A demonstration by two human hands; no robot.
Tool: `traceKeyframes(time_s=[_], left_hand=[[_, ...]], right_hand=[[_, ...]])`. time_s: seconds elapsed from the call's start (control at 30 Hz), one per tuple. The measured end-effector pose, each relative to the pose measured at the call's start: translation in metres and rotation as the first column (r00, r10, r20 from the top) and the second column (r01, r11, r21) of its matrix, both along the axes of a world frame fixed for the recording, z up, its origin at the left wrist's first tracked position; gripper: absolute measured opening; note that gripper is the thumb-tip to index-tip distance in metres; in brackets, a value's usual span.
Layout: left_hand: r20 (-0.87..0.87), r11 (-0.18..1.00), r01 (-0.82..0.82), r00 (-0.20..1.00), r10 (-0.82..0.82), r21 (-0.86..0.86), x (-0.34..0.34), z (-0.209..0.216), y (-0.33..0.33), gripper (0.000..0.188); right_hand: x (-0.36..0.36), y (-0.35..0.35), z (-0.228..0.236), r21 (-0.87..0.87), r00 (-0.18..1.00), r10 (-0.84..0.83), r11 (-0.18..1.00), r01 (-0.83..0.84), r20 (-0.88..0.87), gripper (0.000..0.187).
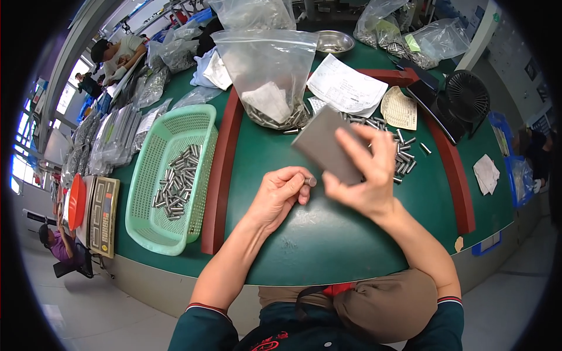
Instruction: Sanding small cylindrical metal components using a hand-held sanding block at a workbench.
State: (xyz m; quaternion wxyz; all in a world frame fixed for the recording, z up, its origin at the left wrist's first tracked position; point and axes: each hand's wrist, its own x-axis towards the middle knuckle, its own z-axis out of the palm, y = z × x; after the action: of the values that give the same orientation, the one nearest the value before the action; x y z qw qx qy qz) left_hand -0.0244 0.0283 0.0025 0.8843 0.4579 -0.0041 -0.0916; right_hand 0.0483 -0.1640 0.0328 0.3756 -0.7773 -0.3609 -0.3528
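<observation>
My left hand (275, 198) is closed over the green tabletop, pinching a short metal pin (310, 182) between thumb and fingers. One round end of the pin faces right. Just right of it, my right hand (373, 178) grips a flat grey rectangular block (325, 142) by its right side, thumb at the lower edge and fingers over the face. The block is held tilted, and the hand is a little smeared by motion. Behind it lies a pile of loose metal pins (404, 158), partly hidden by the block and the hand.
A green perforated basket (136, 202) with several pins stands left, beside a dark red wooden frame (218, 193). A clear bag of pins (275, 52), papers (345, 88) and a steel bowl (335, 42) sit at the back. A black fan (467, 93) stands right; a scale (104, 216) is far left.
</observation>
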Motion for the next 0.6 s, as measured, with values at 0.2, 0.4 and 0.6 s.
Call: traceKeyframes(time_s=[0.2,0.4,0.6], left_hand=[[-0.209,0.953,-0.301,0.933,0.293,-0.011,-0.005,0.003,-0.022,0.019],[-0.058,0.99,-0.06,0.997,0.053,-0.129,-0.001,0.002,-0.011,0.024],[0.031,0.999,0.033,0.999,-0.032,-0.041,0.0,0.004,-0.002,0.023]], right_hand=[[-0.023,0.006,0.004,-0.02,0.959,0.283,0.959,-0.283,0.013,0.061],[-0.011,-0.002,0.003,0.096,0.993,0.121,0.988,-0.122,0.013,0.066],[0.011,-0.004,-0.001,0.028,0.999,-0.044,0.999,0.043,0.028,0.07]])
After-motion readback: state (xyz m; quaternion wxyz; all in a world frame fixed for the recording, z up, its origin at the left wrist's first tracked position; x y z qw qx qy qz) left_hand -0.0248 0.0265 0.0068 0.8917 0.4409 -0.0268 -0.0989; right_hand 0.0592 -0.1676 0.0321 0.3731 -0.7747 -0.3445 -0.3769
